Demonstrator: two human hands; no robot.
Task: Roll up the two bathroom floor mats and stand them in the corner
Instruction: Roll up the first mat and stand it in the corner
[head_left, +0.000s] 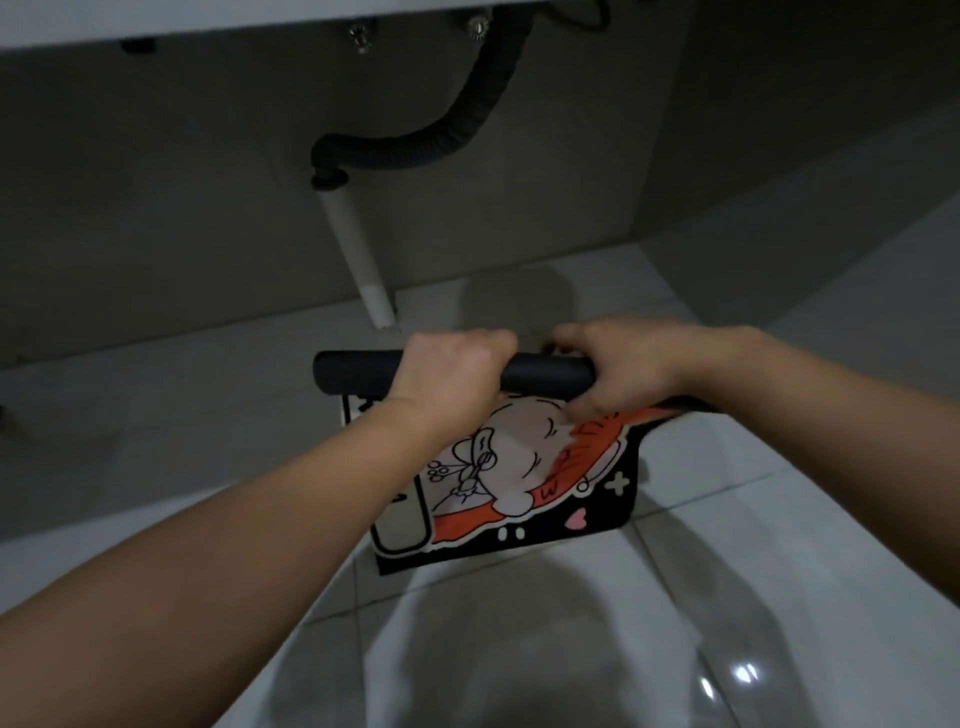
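Note:
A floor mat with a cartoon print in black, orange and pink lies on the white tiles. Its far end is wound into a dark roll that shows the mat's black underside. My left hand grips the roll left of its middle, fingers curled over the top. My right hand grips the roll's right end, thumb on the printed side. The near part of the mat is still flat. Only one mat is in view.
A white drain pipe and a black corrugated hose hang under the sink just beyond the roll. The grey wall meets the tiled floor behind the mat. The walls meet in a corner at the upper right.

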